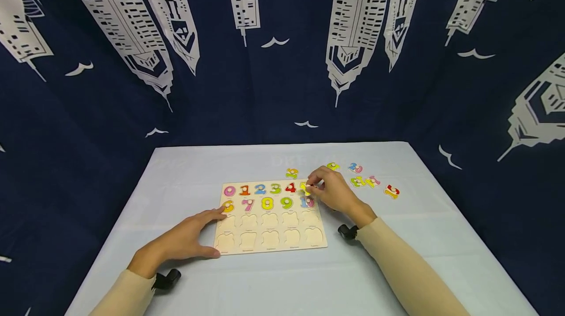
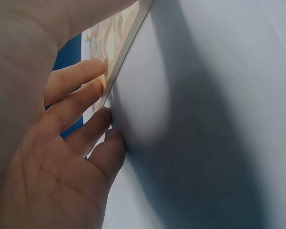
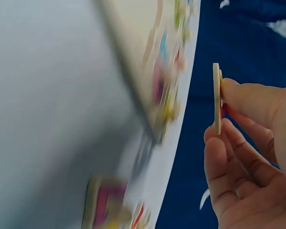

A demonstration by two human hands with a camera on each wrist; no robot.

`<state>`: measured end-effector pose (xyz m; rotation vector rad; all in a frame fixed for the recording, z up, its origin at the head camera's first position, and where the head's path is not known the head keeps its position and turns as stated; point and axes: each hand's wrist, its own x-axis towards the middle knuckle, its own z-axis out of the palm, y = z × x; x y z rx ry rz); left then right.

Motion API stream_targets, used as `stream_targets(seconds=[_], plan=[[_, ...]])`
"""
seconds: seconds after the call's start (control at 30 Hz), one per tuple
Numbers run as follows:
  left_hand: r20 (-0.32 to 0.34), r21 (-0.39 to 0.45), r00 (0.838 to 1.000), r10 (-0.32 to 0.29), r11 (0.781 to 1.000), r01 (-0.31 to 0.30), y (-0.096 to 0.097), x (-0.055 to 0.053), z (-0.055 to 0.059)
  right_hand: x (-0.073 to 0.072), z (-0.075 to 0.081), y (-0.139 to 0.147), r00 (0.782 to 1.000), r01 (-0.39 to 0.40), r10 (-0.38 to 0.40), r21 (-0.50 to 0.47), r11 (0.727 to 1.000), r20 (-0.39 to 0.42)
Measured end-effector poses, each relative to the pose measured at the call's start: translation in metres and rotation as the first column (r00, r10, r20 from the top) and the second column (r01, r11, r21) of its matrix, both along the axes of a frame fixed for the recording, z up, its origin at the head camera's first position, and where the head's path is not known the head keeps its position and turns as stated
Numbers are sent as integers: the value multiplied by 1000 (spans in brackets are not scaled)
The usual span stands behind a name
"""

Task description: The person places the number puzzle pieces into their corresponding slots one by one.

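Note:
A wooden number puzzle board lies on the table, with number pieces 0 to 10 in its two upper rows and bare recesses in the two lower ones. My left hand rests along its left side, fingertips by the orange 6 and thumb at the near left corner. Over the far right corner, beside the yellow 5, is my right hand. It pinches a thin wooden puzzle piece between thumb and fingers. That piece shows edge-on in the right wrist view, so its number is hidden.
Loose number pieces lie beyond and right of the board, among them a blue and pink one, a red and yellow one and an orange and green one. A dark blue patterned cloth hangs behind the white table.

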<state>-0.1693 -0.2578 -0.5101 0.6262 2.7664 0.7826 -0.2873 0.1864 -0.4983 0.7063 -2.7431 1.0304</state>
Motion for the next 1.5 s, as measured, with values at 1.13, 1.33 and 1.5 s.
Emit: stream_targets(seconds=[1.13, 1.33, 1.5], plan=[[-98, -41, 995, -30, 999, 26, -10, 2, 3, 45, -6, -194, 916, -397, 401, 196, 897, 20], [-78, -32, 996, -29, 999, 27, -9, 1, 4, 46, -6, -191, 922, -384, 384, 190, 903, 42], [-78, -28, 997, -25, 999, 23, -8, 2, 4, 47, -8, -192, 922, -386, 386, 167, 907, 34]])
